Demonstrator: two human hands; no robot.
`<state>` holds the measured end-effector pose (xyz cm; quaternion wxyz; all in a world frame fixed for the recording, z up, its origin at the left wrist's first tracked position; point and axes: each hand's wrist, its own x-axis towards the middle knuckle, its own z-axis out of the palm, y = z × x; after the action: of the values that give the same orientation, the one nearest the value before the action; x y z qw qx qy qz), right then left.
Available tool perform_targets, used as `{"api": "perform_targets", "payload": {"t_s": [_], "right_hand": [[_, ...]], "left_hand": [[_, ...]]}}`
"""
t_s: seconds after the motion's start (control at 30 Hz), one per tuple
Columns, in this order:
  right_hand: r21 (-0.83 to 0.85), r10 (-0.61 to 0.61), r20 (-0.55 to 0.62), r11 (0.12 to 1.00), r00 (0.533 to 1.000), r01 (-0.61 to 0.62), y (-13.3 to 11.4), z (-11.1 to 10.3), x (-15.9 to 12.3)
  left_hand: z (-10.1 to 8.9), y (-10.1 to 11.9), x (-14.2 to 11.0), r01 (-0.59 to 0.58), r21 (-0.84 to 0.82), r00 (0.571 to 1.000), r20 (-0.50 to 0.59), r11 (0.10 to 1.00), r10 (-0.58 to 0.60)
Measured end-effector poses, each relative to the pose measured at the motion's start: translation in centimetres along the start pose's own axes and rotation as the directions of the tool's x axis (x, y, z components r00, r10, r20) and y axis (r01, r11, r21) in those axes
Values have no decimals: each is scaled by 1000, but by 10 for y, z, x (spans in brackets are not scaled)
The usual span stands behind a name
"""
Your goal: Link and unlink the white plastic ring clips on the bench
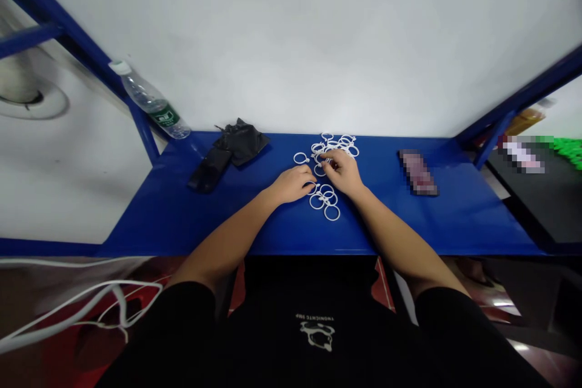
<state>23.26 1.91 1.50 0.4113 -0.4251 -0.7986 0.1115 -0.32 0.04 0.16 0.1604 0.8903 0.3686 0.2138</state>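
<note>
Several thin white rings (331,213), each with a small knob or clasp, lie on the blue tabletop (373,236). My left hand (294,184) rests low over the table, its fingers curled and closed at the edge of one white ring (310,189). At the near side of the larger pile of rings (348,140), my right hand (344,173) is bent, with thumb and forefinger closing around another ring (320,160). Part of that pile is hidden behind my right fingers. A single ring (300,158) lies apart, beyond my left hand.
A black pouch (245,140) and a dark flat case (210,170) lie to the left. A clear bottle (154,103) with a green label leans by the blue frame. A phone-like object (417,172), blurred out, lies right. A white wall (309,60) borders the back.
</note>
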Motion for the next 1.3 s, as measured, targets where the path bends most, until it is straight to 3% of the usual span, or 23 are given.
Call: {"api": "perform_targets", "payload": {"t_s": [0.1, 0.27, 0.5, 0.77, 0.9, 1.03, 1.17, 1.23, 1.3], "right_hand": [[14, -10, 95, 1000, 995, 8, -3, 4, -2], [63, 7, 203, 998, 979, -20, -6, 4, -2], [168, -15, 303, 985, 953, -37, -10, 6, -4], [214, -119, 265, 975, 957, 62, -6, 9, -5], [204, -157, 242, 973, 958, 108, -6, 7, -5], [124, -80, 170, 991, 982, 59, -7, 3, -6], [9, 51, -30, 999, 998, -51, 0, -2, -3], [-30, 48, -89, 998, 995, -51, 6, -4, 0], [-63, 24, -121, 998, 992, -32, 9, -5, 2]], "left_hand": [[-2, -4, 1, 51, 27, 996, -72, 998, -49], [-5, -5, 1, 46, 33, 941, -336, 998, -32], [-2, -5, 1, -101, 67, 893, -433, 993, 120], [-1, 2, 1, -215, 63, 871, -440, 975, 220], [0, 3, 0, -202, 45, 903, -378, 978, 203], [-4, 2, -1, -99, 14, 916, -390, 995, 97], [-11, 4, -4, 0, -33, 890, -456, 999, -15], [-13, 9, -5, -39, -41, 930, -366, 998, 22], [-13, 16, -6, -112, -53, 974, -205, 992, 99]]}}
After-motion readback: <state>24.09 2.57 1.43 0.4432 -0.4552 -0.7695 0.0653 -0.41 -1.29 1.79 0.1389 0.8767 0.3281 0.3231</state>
